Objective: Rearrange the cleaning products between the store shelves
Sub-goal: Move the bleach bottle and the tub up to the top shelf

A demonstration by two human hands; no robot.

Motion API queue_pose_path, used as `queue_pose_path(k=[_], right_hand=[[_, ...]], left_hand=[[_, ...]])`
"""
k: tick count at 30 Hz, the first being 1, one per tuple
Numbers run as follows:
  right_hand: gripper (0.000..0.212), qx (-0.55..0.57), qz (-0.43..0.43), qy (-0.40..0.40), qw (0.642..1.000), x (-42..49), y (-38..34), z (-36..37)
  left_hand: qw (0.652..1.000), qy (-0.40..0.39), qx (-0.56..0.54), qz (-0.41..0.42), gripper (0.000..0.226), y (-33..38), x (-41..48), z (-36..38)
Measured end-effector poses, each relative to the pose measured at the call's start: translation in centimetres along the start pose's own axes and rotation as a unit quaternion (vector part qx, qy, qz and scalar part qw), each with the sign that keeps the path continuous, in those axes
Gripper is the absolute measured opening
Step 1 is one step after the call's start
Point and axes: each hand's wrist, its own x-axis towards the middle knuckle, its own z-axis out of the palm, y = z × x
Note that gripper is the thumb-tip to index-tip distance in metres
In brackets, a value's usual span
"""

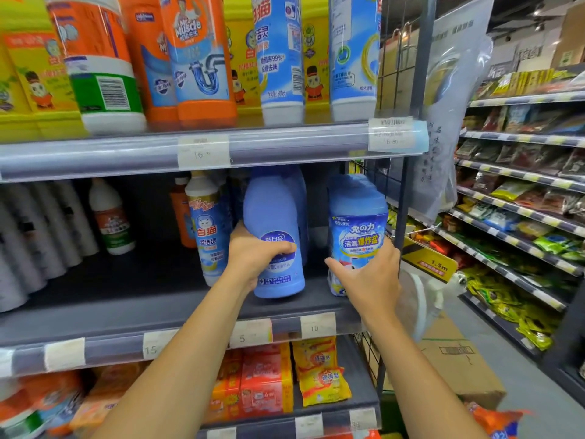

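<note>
Shelf [177,307]: left hand [253,258] grips bottle [275,236]; right hand [370,277] (fingers spread) holds pack [357,229].

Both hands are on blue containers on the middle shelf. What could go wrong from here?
1. The left hand grips the tall periwinkle-blue plastic bottle, which stands near the front edge of the grey shelf; it could slip off.
2. That hand is close to the white-capped cat-label bottle and might topple it.
3. The right hand holds the squat blue labelled tub beside the dark metal end post; fingers could catch.
</note>
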Motion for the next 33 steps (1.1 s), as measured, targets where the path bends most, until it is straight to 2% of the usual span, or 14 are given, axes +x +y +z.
queue_pose_path(k=[4, 6, 9, 11, 13, 16, 18, 21, 24, 33], right_hand=[[0.101, 0.026, -0.018, -0.028, 0.999, -0.5, 0.8, -0.4], [0.097, 0.008, -0.059, 0.002, 0.998, -1.5, 1.4, -0.9], [0.067, -0.036, -0.228, 0.092, 0.969, -4.2, 2.2, -1.3], [0.048, -0.033, -0.322, 0.075, 0.943, -5.7, 2.3, -0.9], [0.042, -0.048, -0.360, 0.016, 0.932, -6.9, 2.2, -0.1], [0.046, -0.086, -0.354, -0.071, 0.929, -8.1, 2.3, 0.9], [0.046, -0.102, -0.347, -0.102, 0.927, -8.4, 2.5, 1.1], [0.045, -0.114, -0.349, -0.121, 0.922, -8.5, 2.8, 1.3], [0.046, -0.122, -0.332, -0.148, 0.924, -8.5, 2.8, 1.3], [0.049, -0.132, -0.308, -0.167, 0.927, -8.6, 2.8, 1.3]], left_hand=[[0.999, -0.004, 0.046, 0.025, 0.077, -1.4, 0.6, 0.7], [0.999, -0.008, 0.037, 0.024, 0.074, -2.0, 0.9, 1.0], [0.999, -0.014, 0.034, 0.031, 0.069, -2.2, 1.2, 1.3], [0.998, -0.017, 0.045, 0.042, 0.073, -2.4, 1.3, 1.6], [0.998, -0.025, 0.041, 0.046, 0.080, -2.6, 1.6, 1.6], [0.996, -0.053, 0.039, 0.061, 0.085, -2.9, 1.9, 1.3], [0.994, -0.075, 0.048, 0.064, 0.083, -3.3, 1.8, 0.7], [0.988, -0.111, 0.085, 0.063, 0.073, -4.4, 1.5, -0.5], [0.981, -0.142, 0.113, 0.063, 0.075, -5.4, 1.4, -1.2], [0.982, -0.156, 0.084, 0.061, 0.067, -5.7, 1.8, -0.6]])
